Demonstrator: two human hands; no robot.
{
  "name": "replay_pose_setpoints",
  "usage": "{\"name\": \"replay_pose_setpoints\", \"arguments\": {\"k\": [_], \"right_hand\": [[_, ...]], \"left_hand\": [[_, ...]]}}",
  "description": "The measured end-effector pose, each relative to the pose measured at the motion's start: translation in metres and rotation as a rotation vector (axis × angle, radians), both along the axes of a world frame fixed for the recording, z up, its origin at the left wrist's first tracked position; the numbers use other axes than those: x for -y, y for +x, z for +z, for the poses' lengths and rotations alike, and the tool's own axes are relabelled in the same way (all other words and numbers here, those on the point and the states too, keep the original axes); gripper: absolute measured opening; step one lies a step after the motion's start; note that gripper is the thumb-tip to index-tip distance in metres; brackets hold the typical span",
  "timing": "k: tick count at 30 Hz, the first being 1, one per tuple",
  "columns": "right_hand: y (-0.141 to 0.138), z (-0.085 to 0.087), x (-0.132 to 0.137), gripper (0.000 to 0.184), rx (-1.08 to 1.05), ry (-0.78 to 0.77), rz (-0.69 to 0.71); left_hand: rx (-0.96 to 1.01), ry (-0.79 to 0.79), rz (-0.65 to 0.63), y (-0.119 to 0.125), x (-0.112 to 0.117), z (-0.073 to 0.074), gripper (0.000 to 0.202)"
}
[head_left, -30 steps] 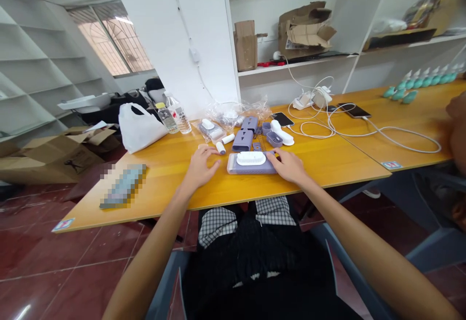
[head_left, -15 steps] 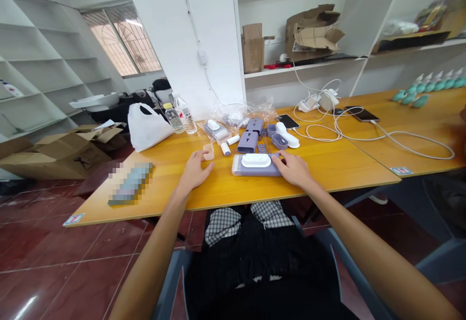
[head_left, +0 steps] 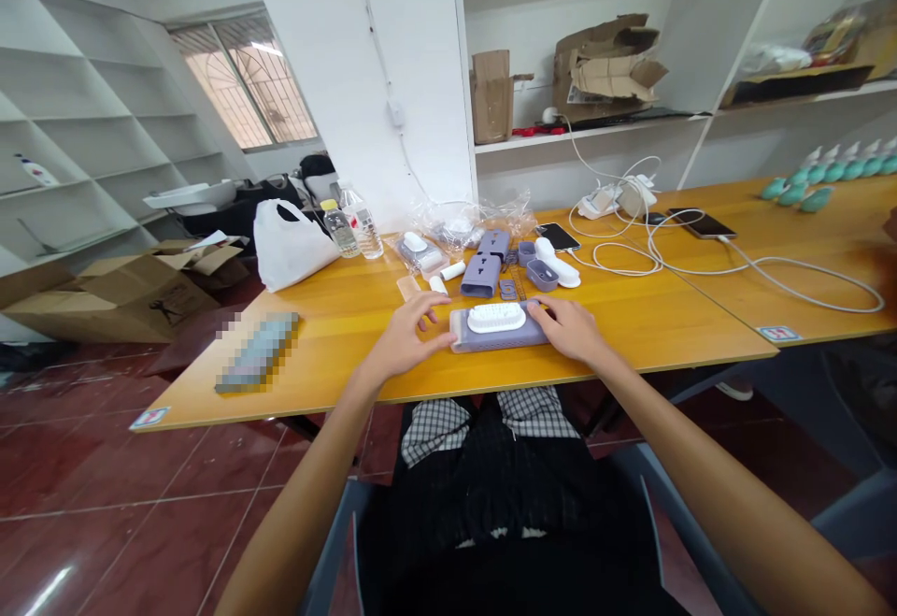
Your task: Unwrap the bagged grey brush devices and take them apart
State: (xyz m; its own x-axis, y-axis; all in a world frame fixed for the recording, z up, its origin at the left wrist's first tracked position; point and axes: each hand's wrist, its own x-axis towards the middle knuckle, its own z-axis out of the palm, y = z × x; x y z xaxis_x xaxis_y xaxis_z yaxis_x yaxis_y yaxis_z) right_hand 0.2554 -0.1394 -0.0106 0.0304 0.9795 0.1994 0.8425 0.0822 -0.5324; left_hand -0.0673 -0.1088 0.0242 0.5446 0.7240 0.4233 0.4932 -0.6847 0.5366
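A long purple case (head_left: 483, 343) with a clear left end lies near the table's front edge, and a white oval brush (head_left: 496, 318) rests on top. My right hand (head_left: 571, 328) grips the case's right end, thumb on its upper face. At the opposite end is my left hand (head_left: 412, 336), thumb and fingers spread around the clear end; whether the thumb touches it I cannot tell. Just behind the left hand lies a flat peach-coloured piece (head_left: 407, 288), partly hidden by the fingers. White rollers (head_left: 452, 271) are beside it.
Purple sleeves (head_left: 480, 276), small purple cups (head_left: 542, 274) and a white handled part (head_left: 559, 266) lie behind the case. Bottles (head_left: 361, 223) and a white bag (head_left: 291, 247) stand back left. Phones (head_left: 559, 237) and looped white cables (head_left: 651, 242) lie right. A blurred-out flat object (head_left: 259, 354) lies left.
My left hand has left the peach-coloured piece and moved right to the case's clear end. My right hand stays on the case's right end. The view has shifted slightly.
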Motion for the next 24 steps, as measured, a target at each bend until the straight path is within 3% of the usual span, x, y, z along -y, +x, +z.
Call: {"name": "replay_pose_setpoints", "arguments": {"k": [10,15,20,24], "right_hand": [[0.000,-0.002,-0.002,0.052,0.017,0.004,0.008],[-0.002,0.001,0.000,0.051,-0.014,0.023,0.007],[-0.002,-0.001,0.004,0.056,-0.006,0.084,0.138],[0.001,-0.006,0.010,0.080,0.051,0.098,0.275]], "left_hand": [[-0.051,-0.104,-0.082,0.014,0.005,-0.020,0.083],[-0.163,-0.045,-0.040,0.018,0.006,-0.025,0.082],[-0.175,-0.070,0.003,0.017,0.004,-0.028,0.088],[-0.150,-0.052,0.020,0.017,0.002,-0.030,0.086]]}}
